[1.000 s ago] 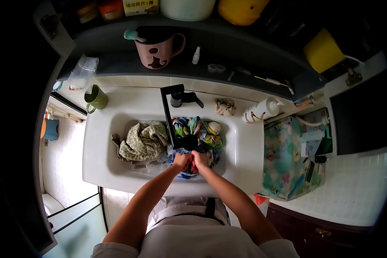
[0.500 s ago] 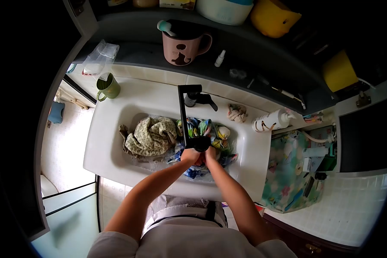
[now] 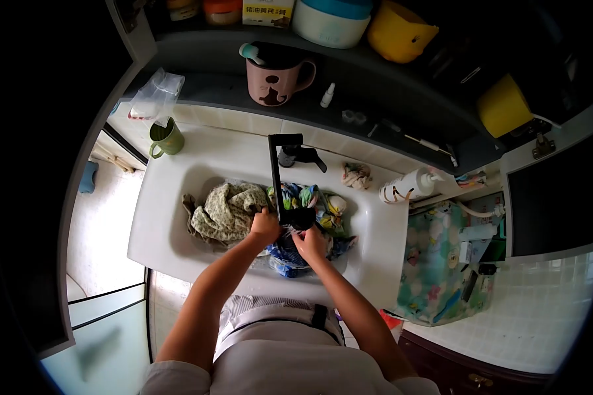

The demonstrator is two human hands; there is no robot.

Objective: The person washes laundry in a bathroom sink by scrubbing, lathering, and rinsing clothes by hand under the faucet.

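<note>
A white sink [image 3: 370, 247] holds wet cloth in two heaps. On the left lies a beige-green patterned cloth [image 3: 227, 210], bunched up. A blue, green and yellow floral cloth [image 3: 288, 259] lies bunched on the right, under the black faucet [image 3: 275, 174]. My left hand [image 3: 265, 226] is closed like a fist at the right edge of the patterned cloth; what is inside it is hidden. Just below the faucet head, my right hand [image 3: 311, 243] is at the floral cloth, thumb pointing up-left and fingers bent around fabric. The faucet head covers part of that hand.
A green mug [image 3: 167, 137] stands at the sink's back left corner. At the back right are a crumpled cloth [image 3: 356, 176] and a white pump bottle [image 3: 405, 186]. Above hangs a dark shelf with a pink mug [image 3: 270, 84], jars and a yellow container [image 3: 400, 31].
My hands were together beneath the faucet head and are now apart. My left hand has moved left and up to the patterned cloth. The whole view has shifted slightly.
</note>
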